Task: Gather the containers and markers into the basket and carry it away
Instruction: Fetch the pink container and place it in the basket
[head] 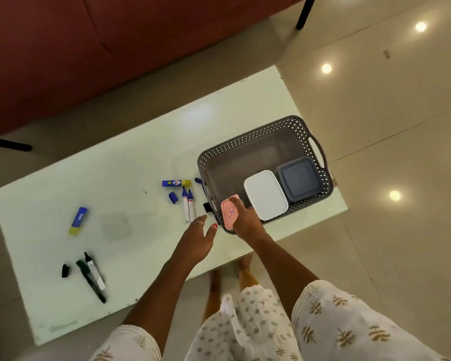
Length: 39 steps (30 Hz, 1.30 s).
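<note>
- A grey perforated plastic basket [315, 149] sits at the pale table's [63, 178] right end, holding white [266, 195] and grey [298, 182] lidded containers.
- Right hand [244, 220] grips a pink oval container [229, 213] over its rim; left hand [198, 242] hovers released.
- Blue markers [188, 207], glue sticks [176, 183] and black markers [93, 274] lie scattered leftward.

**Around my workspace**

I see a pale green table [130, 162] on a glossy tiled floor [391, 121] with round light reflections; a dark red sofa [94, 48] on black legs stands beyond; two glue sticks [176, 183] lie on the tabletop.
</note>
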Motion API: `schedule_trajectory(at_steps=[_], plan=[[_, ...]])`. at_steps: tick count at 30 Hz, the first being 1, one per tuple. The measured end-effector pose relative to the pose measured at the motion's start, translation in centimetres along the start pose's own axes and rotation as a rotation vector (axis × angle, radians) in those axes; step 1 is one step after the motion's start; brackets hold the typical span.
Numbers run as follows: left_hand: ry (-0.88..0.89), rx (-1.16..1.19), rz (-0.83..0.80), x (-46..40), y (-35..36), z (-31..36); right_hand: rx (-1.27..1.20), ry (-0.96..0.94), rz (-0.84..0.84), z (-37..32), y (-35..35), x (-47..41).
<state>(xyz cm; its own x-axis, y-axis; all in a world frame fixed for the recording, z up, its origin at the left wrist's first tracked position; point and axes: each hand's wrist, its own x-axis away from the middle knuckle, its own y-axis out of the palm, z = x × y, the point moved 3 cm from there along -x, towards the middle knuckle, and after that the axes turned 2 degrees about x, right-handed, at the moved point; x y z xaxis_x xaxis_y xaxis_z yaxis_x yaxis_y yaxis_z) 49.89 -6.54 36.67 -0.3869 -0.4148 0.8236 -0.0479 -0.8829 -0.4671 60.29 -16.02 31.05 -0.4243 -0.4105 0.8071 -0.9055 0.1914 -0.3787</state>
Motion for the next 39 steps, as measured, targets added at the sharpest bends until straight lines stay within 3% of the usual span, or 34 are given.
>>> schedule_trajectory(at_steps=[16,20,26,39], plan=[[-0.090,0.024,0.039,1.7,0.9,-4.5,0.037,-0.062,0.038,1.2,0.3,-1.4],[-0.065,0.057,0.057,3.2,1.9,-3.8,-0.084,0.035,0.020,1.2,-0.2,0.2],[-0.007,0.073,0.081,6.4,3.7,-3.4,-0.122,-0.008,0.110,2.8,-0.5,3.3],[0.053,0.022,0.144,16.2,13.8,-9.5,0.051,-0.068,0.141,14.0,3.0,15.1]])
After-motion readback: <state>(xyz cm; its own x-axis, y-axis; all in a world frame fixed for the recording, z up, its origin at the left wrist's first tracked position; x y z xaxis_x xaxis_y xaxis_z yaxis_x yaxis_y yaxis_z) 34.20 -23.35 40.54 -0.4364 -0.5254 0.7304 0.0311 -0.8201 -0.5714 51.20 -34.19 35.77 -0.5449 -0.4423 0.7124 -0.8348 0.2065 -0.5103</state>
